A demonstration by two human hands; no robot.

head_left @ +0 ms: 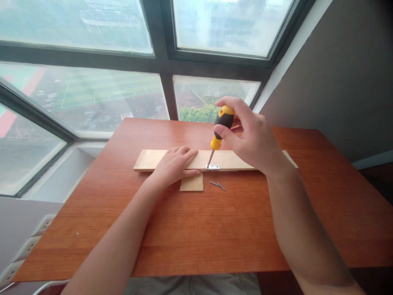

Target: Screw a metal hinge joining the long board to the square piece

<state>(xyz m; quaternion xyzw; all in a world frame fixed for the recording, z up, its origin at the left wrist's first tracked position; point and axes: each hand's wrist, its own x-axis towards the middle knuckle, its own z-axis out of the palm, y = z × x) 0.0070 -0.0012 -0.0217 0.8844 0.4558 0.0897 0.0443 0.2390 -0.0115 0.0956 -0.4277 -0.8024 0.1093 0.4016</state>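
Note:
My right hand [248, 135] grips a screwdriver [220, 127] with a black and yellow handle, held nearly upright. Its tip rests on a small metal bracket [213, 166] at the front edge of a long pale wooden board [150, 159]. My left hand [175, 164] lies flat on that board, fingers stretched out, pressing it down just left of the bracket. A small wooden piece [192, 183] sits under the board's front edge, below my left hand. Two loose screws [217, 185] lie on the table right of that piece.
The reddish-brown wooden table [190, 233] stands against a large window [123, 73] with dark frames. A grey wall [337, 73] rises on the right. White wall sockets [27, 246] show at the lower left.

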